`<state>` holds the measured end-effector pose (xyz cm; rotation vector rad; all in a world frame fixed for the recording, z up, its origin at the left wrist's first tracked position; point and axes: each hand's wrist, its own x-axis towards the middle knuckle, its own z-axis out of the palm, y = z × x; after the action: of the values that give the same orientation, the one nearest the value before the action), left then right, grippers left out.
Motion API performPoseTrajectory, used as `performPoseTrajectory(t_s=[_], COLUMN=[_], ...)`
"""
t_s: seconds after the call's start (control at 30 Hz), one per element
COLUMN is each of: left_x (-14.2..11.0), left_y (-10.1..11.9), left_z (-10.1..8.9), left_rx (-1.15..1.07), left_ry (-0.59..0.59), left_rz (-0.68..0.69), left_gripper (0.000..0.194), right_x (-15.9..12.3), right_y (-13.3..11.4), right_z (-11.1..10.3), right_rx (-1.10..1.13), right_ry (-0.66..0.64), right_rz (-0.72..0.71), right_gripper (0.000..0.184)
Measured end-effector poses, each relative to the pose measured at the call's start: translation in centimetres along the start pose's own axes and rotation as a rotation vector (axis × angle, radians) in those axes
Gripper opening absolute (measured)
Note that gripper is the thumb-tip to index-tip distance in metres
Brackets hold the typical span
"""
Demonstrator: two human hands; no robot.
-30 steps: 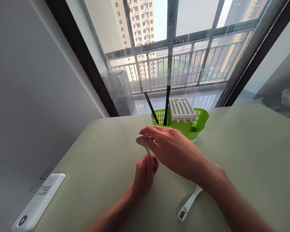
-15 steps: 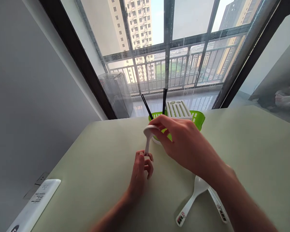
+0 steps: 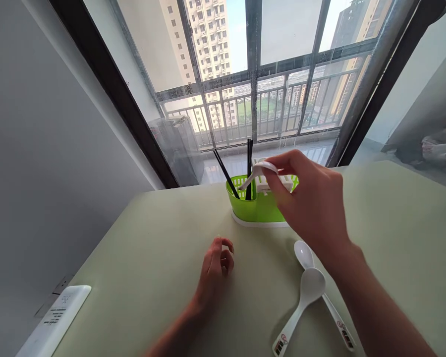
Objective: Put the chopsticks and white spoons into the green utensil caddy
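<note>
A small white spoon is pinched by its bowl in my right hand. Its handle points down and left, over the left compartment of a green cutlery holder. Two pairs of black chopsticks stand in that compartment, and the handle tip looks close to them; whether it touches cannot be made out. My right hand hides the holder's right side. On the table, my left hand rests with fingers curled in and nothing in them, in front of the holder.
Two white spoons lie crossed at the right: a wide one over a narrower one. A long white device lies at the left edge of the pale green table. Behind the table is a large window.
My left hand has let go of the spoon's handle. My right hand has carried the spoon right and away from me, to above the holder, the handle now slanting leftward.
</note>
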<state>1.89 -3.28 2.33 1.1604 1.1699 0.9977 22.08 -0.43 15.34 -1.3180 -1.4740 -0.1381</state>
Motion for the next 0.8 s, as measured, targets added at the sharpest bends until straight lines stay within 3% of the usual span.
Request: performPoseTrajectory(t_s=[0.4,0.8], left_x=[0.2,-0.3], left_y=[-0.2,-0.2], left_z=[0.2,0.2], left_rx=[0.043,0.222], left_ry=[-0.013,-0.116], left_rz=[0.028,0.105], left_gripper=[0.054,0.044], right_x=[-0.8,-1.6], right_y=[1.8,1.9], right_z=[2.8,3.8], right_rx=[-0.049,-0.109], right_ry=[-0.17,-0.288], right_rz=[-0.119,-0.187], right_gripper=[0.011,0.017])
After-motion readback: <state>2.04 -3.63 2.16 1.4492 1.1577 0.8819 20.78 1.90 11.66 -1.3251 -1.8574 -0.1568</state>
